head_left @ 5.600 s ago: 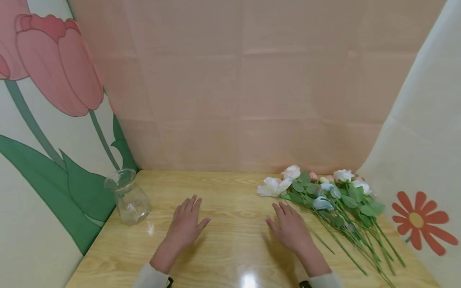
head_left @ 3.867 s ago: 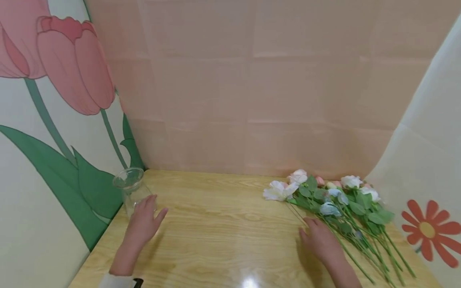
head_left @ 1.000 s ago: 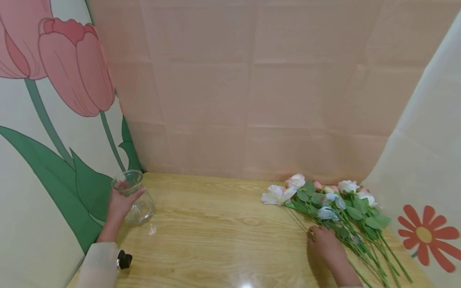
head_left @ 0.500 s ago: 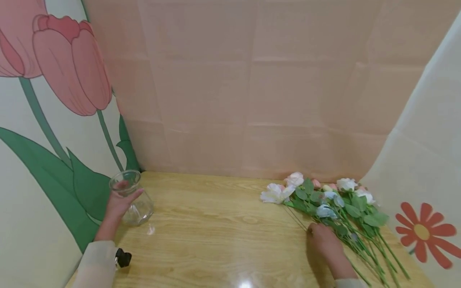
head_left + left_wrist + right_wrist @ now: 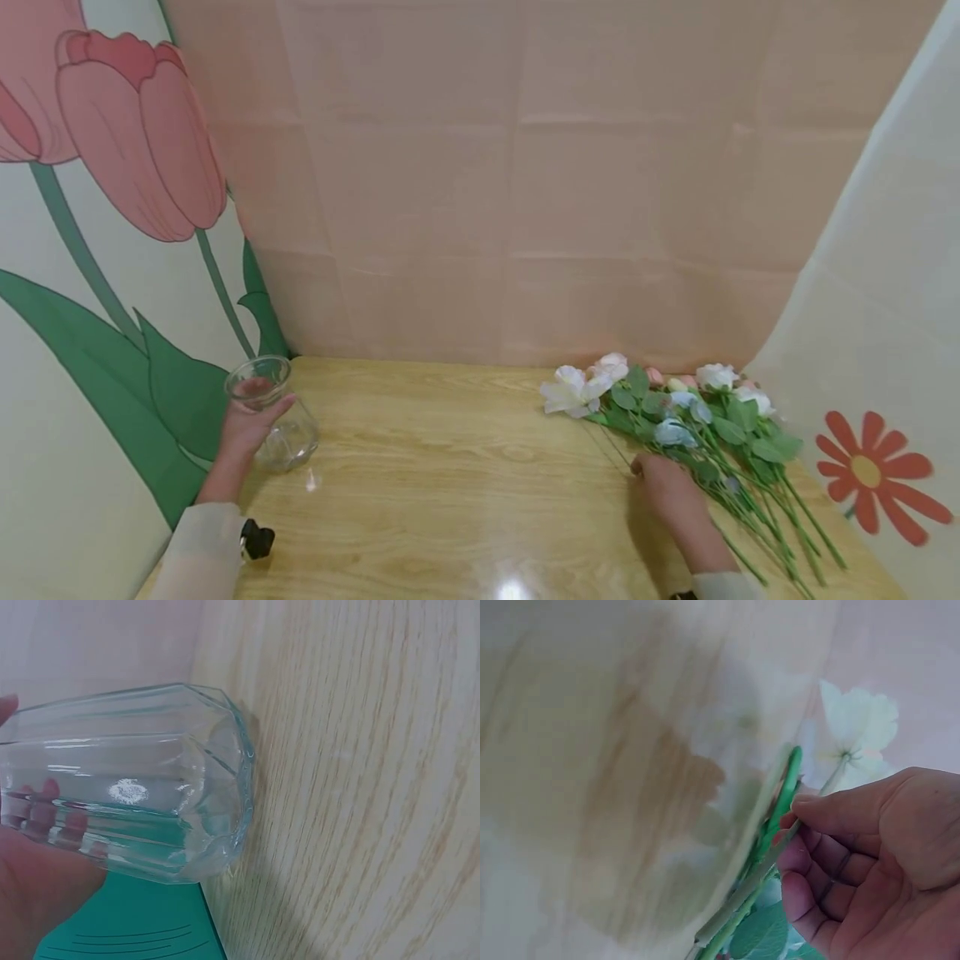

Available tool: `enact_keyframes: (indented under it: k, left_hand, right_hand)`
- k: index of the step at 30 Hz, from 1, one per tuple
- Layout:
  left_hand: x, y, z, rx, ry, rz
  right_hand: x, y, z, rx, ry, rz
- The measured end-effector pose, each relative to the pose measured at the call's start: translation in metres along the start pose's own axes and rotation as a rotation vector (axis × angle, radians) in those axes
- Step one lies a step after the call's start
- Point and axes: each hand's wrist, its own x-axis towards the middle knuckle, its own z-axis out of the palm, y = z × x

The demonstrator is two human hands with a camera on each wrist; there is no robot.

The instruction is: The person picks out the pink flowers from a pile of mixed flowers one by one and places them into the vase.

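Observation:
At the table's left side stands a clear glass vase [image 5: 294,437]. My left hand [image 5: 246,427] grips it around the neck, thumb on the near side; several fingers show through the glass [image 5: 135,780] in the left wrist view. On the right, my right hand [image 5: 670,492] pinches the thin stem of a white artificial flower [image 5: 573,393] between thumb and fingertips. The right wrist view shows that stem [image 5: 754,881] running past the thumb, with the pale bloom [image 5: 859,724] beyond the hand. Beside this hand lies a pile of other artificial flowers [image 5: 705,417].
Wood-grain table [image 5: 450,467] spans the space between the hands. A plain pinkish cloth [image 5: 480,208] hangs along its back edge. Printed tulip cloth [image 5: 135,142] borders the left side, and a pale cloth with an orange flower [image 5: 866,471] borders the right.
Both hands first hovered open over the table. My left hand went left and took the vase by its neck; my right reached the flowers and pinched a stem, the white bloom now tilting up slightly.

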Motion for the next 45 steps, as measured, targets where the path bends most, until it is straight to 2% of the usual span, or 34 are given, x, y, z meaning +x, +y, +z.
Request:
enact_keyframes:
  k: [7, 15, 23, 37, 45]
  left_hand:
    - [-0.002, -0.001, 0.001, -0.008, 0.009, -0.003]
    - [-0.004, -0.004, 0.003, -0.032, -0.012, -0.026]
    - [-0.012, -0.001, 0.005, -0.070, -0.004, 0.021]
    - [-0.020, -0.003, 0.007, -0.081, -0.029, 0.047]
    - [-0.026, 0.001, 0.006, -0.041, -0.064, 0.019]
  right_hand:
    - [0.006, -0.020, -0.006, 0.005, -0.007, -0.003]
    - [0.007, -0.039, -0.006, 0.016, 0.007, -0.001]
    - [0.010, -0.053, -0.002, 0.008, 0.061, -0.031]
    - [0.018, -0.078, 0.007, 0.040, 0.078, -0.045]
    - [0.024, -0.093, 0.009, 0.058, 0.026, -0.023]
